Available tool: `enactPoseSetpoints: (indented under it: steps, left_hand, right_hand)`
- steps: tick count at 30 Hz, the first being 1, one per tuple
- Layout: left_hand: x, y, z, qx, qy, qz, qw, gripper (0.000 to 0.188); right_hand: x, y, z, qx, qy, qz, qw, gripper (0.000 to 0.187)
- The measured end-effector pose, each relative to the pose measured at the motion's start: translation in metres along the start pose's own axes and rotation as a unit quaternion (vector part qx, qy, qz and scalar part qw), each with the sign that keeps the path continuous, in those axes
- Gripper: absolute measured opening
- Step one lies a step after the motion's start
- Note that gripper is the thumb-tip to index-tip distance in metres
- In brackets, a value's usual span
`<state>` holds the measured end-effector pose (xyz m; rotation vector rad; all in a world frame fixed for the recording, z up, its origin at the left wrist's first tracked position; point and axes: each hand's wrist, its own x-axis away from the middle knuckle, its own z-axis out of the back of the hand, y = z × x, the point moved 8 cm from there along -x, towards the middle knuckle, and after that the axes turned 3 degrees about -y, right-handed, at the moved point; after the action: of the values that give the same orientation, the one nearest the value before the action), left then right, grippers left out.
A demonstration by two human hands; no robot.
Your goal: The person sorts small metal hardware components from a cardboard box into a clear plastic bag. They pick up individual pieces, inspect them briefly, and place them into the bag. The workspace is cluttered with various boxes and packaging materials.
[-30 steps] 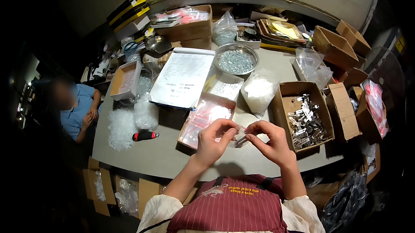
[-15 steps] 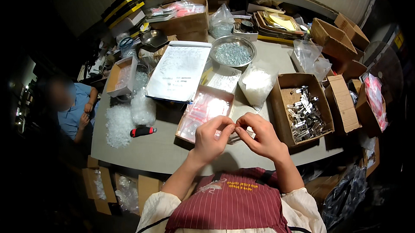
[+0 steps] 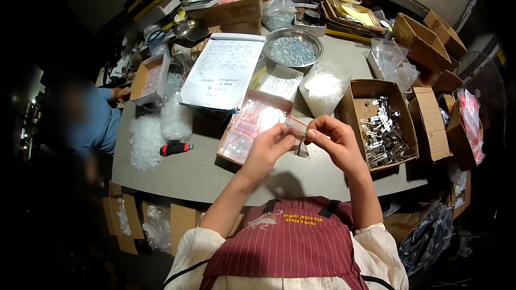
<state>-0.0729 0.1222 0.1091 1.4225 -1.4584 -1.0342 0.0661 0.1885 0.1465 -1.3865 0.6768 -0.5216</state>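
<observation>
Small clear bag (image 3: 299, 138) with a red strip along its top sits pinched between both hands, just above the near edge of the grey table (image 3: 177, 174) and right in front of the person's chest. Compared with 1 second back, the hands have lifted a little and drawn closer over the corner of the flat box of clear bags (image 3: 252, 126), and the bag now hangs lower from the fingertips, so the work looks to be at its mouth. Left hand (image 3: 271, 147) is closed in a pinch on the bag's left edge, fingers curled; right hand (image 3: 333, 139) is closed too, thumb and forefinger nipping the top right corner by the red strip. What is inside the bag is too small to tell. Just to the right stands an open cardboard box of metal clips (image 3: 382, 135); beyond, a white bag of small parts (image 3: 322, 88), a steel bowl of screws (image 3: 293, 49) and a clipboard with paper (image 3: 223, 72). A red-handled tool (image 3: 176, 148) lies off left.
</observation>
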Motion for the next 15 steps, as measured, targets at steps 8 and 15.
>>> enactPoseSetpoints:
  steps: [8, 15]
  left_hand:
    - [-0.003, -0.023, 0.022, 0.239, 0.035, 0.046, 0.969, 0.026]
    - [-0.013, -0.053, 0.026, 0.449, 0.063, 0.106, 0.885, 0.034]
  right_hand:
    - [0.05, -0.132, 0.032, -0.043, 0.074, 0.375, 0.923, 0.012]
    - [0.094, -0.237, -0.015, -0.02, -0.156, 0.283, 0.946, 0.021]
